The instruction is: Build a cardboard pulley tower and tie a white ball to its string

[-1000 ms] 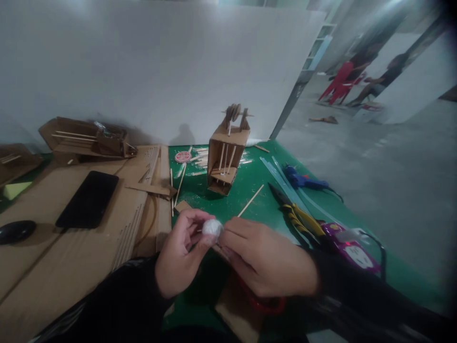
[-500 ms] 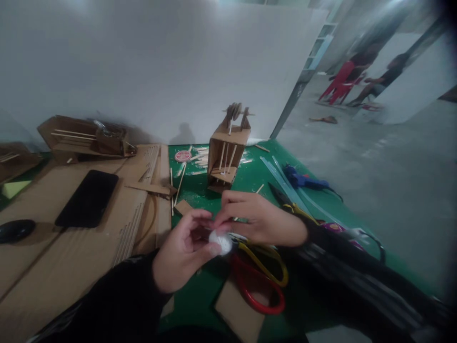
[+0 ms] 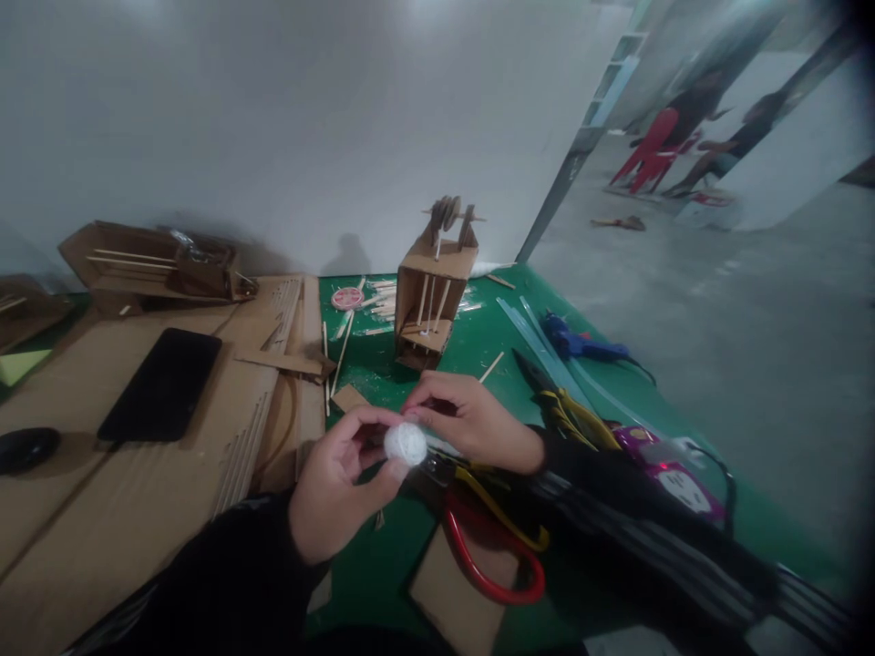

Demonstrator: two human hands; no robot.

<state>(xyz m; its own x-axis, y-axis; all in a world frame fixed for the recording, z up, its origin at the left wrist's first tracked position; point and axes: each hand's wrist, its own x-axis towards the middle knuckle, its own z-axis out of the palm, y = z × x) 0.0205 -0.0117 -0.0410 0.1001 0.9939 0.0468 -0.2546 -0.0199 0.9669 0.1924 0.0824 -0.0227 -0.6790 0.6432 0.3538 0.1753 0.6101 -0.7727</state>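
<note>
A small white ball of string (image 3: 406, 445) sits between the thumb and fingers of my left hand (image 3: 345, 478). My right hand (image 3: 461, 417) is closed in a pinch just above the ball's right side; what lies between its fingertips is too small to make out. Right behind the hands stands an upright cardboard frame (image 3: 437, 264) with sticks inside and round discs on a rod at its top. Under the hands lie scissors (image 3: 496, 597) with red handles, their blades partly hidden. Yellow-handled pliers (image 3: 581, 415) rest beside my right forearm.
On the left, cardboard sheets (image 3: 157, 492) carry a black phone (image 3: 160, 383) and a mouse (image 3: 27, 448). Another cardboard build (image 3: 157, 264) leans at the wall. A blue glue gun (image 3: 581, 339), clear glue sticks (image 3: 537, 337) and a purple power strip (image 3: 684, 487) are at right. Two people sit far off.
Both hands have shifted slightly left, the ball of string with them. My right hand has come off the ball's top towards its right side, leaving more of it showing.
</note>
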